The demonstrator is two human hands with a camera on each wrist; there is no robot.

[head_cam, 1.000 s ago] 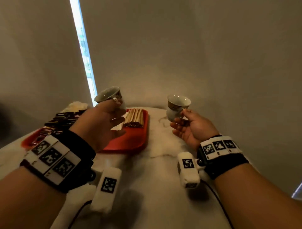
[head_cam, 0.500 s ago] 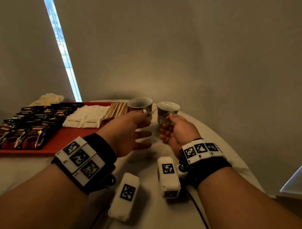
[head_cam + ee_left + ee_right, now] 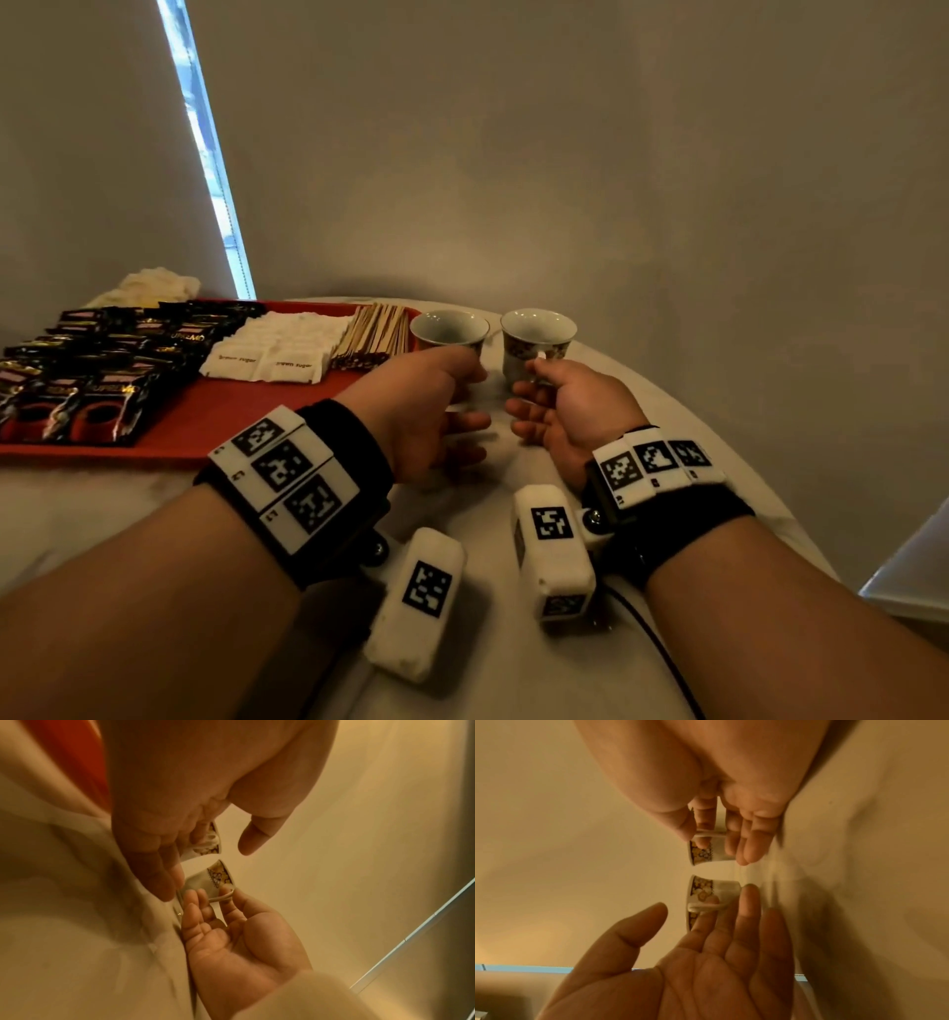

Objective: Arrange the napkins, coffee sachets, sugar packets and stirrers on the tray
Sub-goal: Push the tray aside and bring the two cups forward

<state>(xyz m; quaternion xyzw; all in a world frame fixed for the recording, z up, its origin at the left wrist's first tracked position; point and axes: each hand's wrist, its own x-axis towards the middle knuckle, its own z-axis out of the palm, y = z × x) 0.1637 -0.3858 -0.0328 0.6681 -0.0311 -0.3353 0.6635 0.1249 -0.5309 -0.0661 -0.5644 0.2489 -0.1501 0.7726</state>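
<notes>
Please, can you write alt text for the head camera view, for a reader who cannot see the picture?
Two hands each hold a small patterned cup by its handle over a white table: left hand with one cup, right hand with the other cup. To the left, a red tray holds dark coffee sachets, white sugar packets and wooden stirrers.

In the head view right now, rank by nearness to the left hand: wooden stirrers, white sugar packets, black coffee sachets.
From the left hand:
1. Wooden stirrers, at the red tray's right end.
2. White sugar packets, mid-tray.
3. Black coffee sachets, tray's left part.
</notes>
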